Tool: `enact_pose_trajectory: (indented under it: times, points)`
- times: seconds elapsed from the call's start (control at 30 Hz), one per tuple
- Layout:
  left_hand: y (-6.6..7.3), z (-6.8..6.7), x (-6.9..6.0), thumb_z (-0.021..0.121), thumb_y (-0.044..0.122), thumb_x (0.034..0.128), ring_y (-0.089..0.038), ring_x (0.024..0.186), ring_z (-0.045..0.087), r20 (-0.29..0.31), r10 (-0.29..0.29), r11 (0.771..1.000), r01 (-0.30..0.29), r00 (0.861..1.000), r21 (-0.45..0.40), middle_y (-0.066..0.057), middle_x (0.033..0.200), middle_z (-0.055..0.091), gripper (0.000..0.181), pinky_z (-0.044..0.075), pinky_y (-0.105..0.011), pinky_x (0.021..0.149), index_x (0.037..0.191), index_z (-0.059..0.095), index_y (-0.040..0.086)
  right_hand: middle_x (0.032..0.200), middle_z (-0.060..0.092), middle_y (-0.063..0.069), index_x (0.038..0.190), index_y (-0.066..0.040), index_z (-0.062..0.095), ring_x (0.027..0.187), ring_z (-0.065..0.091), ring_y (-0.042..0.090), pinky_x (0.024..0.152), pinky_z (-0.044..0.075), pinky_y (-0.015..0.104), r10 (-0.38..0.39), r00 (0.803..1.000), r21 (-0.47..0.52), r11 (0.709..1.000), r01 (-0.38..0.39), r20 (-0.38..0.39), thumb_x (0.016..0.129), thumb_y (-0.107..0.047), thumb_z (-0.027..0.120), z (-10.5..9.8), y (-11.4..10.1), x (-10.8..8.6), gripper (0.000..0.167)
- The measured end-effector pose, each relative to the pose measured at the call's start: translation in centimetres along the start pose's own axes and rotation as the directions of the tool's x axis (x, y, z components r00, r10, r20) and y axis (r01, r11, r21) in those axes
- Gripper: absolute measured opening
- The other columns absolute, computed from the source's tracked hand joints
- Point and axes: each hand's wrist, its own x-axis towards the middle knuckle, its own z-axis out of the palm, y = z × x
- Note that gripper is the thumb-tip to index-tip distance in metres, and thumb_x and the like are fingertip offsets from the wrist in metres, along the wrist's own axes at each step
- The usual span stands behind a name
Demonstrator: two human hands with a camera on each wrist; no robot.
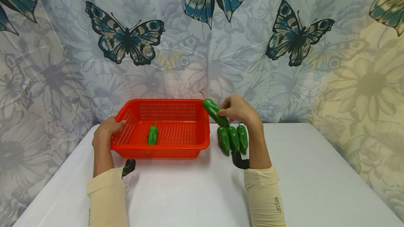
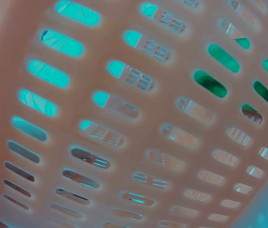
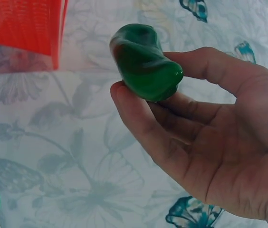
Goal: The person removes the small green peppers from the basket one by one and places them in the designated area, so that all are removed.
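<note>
A red plastic basket (image 1: 176,152) with slotted walls stands on the white table. My left hand (image 1: 106,129) grips its left rim, the thumb lying on the inner side. Inside the basket one green pepper (image 1: 153,135) lies with its stem toward the back. Just right of the basket, my right hand (image 1: 236,109) pinches another green pepper (image 1: 214,112) between thumb and fingers, raised and tilted. In the right wrist view this pepper (image 3: 146,64) points its blunt end at the camera. The basket's slotted wall (image 2: 124,109) fills the left wrist view; the left hand is hidden there.
Below the right hand, three green peppers (image 1: 233,138) lie side by side on the white table (image 1: 189,192), right of the basket. A butterfly-patterned cloth (image 1: 208,59) hangs behind the table's back edge.
</note>
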Motion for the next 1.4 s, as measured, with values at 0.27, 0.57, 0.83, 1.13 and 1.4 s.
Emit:
enact_pose_trajectory:
  times: [0.27,0.57,0.83,1.13,1.4]
  points:
    - [-0.1,0.1,0.0,0.042,0.04,0.1095,-0.036,0.095,0.073,-0.004,0.004,1.0,-0.004,1.0,-0.012,-0.031,0.125,0.057,0.07,0.067,-0.045,0.075,0.156,0.025,-0.009,0.087,0.071,0.009,0.099,0.003,0.074,0.071,0.067,0.019,0.069,0.06,0.027,0.007,1.0,-0.018,1.0,-0.007,-0.005,0.093,-0.01,0.067,-0.1,0.1,0.0,0.016]
    - [-0.2,0.2,-0.1,0.043,0.042,0.109,-0.037,0.096,0.074,-0.007,0.004,1.0,-0.004,1.0,-0.028,-0.032,0.128,0.057,0.072,0.067,-0.046,0.075,0.156,0.025,-0.009,0.085,0.071,0.009,0.098,0.003,0.073,0.071,0.068,0.019,0.07,0.06,0.028,0.007,1.0,-0.024,1.0,-0.007,0.009,0.094,-0.01,0.068,-0.1,0.1,0.0,0.015]
    - [-0.1,0.0,0.0,0.041,0.041,0.1095,-0.036,0.097,0.071,0.002,0.002,1.0,-0.002,1.0,0.005,-0.031,0.125,0.056,0.07,0.067,-0.045,0.075,0.155,0.025,-0.009,0.085,0.071,0.01,0.099,0.004,0.072,0.072,0.069,0.019,0.073,0.063,0.033,0.006,1.0,-0.028,1.0,-0.006,0.014,0.093,-0.01,0.068,-0.1,0.1,-0.1,0.016]
    - [-0.2,0.2,0.1,0.043,0.042,0.1087,-0.037,0.097,0.073,-0.01,0.004,1.0,-0.004,1.0,-0.01,-0.031,0.127,0.058,0.071,0.067,-0.045,0.076,0.155,0.027,-0.009,0.087,0.072,0.011,0.099,0.005,0.073,0.07,0.069,0.019,0.071,0.062,0.031,0.007,1.0,-0.038,0.999,-0.007,0.02,0.093,-0.009,0.066,-0.2,0.4,-0.1,0.016]
    - [-0.3,0.0,0.2,0.042,0.042,0.1094,-0.036,0.097,0.071,0.001,0.002,1.0,-0.002,1.0,0.007,-0.031,0.125,0.056,0.071,0.067,-0.045,0.075,0.155,0.026,-0.009,0.086,0.07,0.008,0.097,0.004,0.074,0.072,0.068,0.019,0.085,0.065,0.045,0.057,0.998,-0.028,0.998,-0.057,0.013,0.093,-0.01,0.065,-1.1,2.0,-0.4,0.018]
